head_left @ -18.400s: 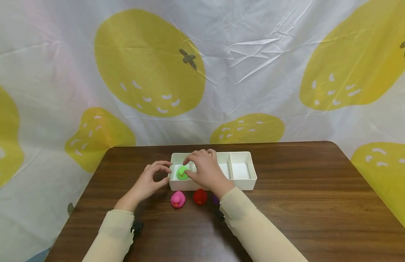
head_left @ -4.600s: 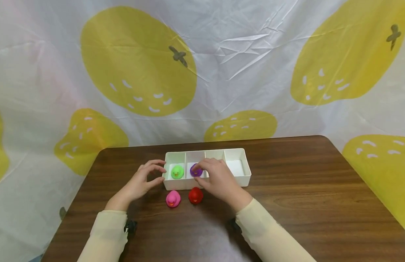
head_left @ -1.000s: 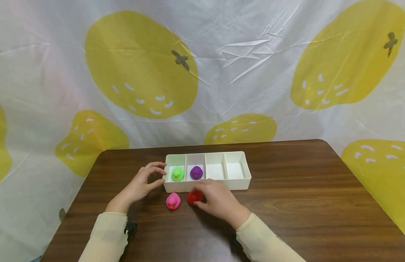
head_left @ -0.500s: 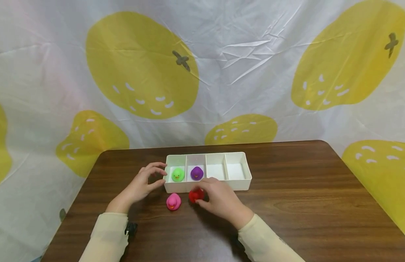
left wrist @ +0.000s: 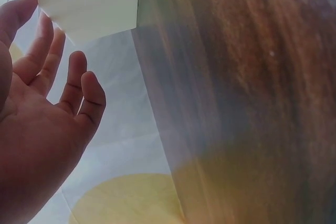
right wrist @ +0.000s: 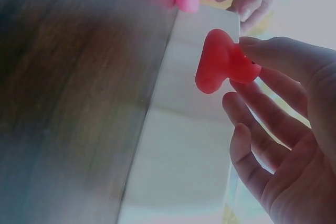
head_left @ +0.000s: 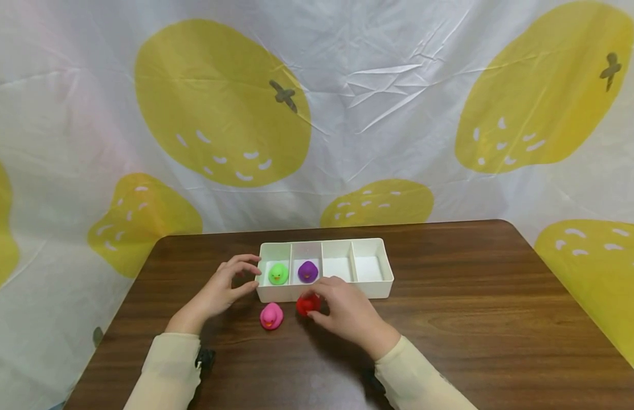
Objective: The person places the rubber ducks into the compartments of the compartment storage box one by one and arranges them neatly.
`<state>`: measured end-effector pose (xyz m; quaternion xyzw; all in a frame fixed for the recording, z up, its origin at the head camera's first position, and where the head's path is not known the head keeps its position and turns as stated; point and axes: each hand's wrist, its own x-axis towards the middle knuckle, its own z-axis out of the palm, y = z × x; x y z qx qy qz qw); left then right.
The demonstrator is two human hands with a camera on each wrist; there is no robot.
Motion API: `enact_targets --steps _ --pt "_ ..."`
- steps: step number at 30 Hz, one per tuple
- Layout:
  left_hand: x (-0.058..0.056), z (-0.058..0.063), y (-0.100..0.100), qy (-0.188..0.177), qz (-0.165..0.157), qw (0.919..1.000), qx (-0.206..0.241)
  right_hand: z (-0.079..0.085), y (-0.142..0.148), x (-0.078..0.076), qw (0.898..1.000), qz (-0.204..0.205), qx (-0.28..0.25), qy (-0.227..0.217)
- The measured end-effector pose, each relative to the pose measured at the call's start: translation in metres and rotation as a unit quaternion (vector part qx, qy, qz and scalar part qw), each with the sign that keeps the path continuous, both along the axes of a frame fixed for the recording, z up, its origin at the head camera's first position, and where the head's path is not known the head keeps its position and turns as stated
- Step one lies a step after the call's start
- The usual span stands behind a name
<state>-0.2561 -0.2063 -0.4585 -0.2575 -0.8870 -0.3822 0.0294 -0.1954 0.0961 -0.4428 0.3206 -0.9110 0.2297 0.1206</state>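
Note:
My right hand (head_left: 347,313) pinches a red rubber duck (head_left: 307,306) by its head between thumb and fingers. The duck hangs just in front of the tray, and in the right wrist view its base (right wrist: 210,80) shows clear of the table. The white tray (head_left: 327,292) has several compartments in a row. A green duck (head_left: 278,275) sits in the leftmost one and a purple duck (head_left: 308,273) in the one beside it. My left hand (head_left: 219,290) rests its fingertips and thumb against the tray's left end, fingers loosely bent.
A pink duck (head_left: 271,316) sits on the brown wooden table (head_left: 475,341) in front of the tray's left end. Behind the table hangs a white cloth (head_left: 388,131) with large yellow fruit prints.
Earlier my right hand was over the green duck, then the purple one, now in the tray. Since a second ago the red duck has risen slightly in its fingers. My left hand stays put.

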Motion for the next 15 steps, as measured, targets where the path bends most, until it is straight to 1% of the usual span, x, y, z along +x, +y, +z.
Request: enact_targets --steps 7,15 --pt "-0.0003 0.0010 0.0016 -0.007 -0.001 1.0000 0.000 0.0015 0.0037 0.0012 1.000 -0.007 -0.008 -0.002" --pt "0.0005 -0.0003 0.0004 0.007 -0.005 1.0000 0.001 0.0066 0.0048 0.0002 1.000 -0.005 -0.014 0.011"
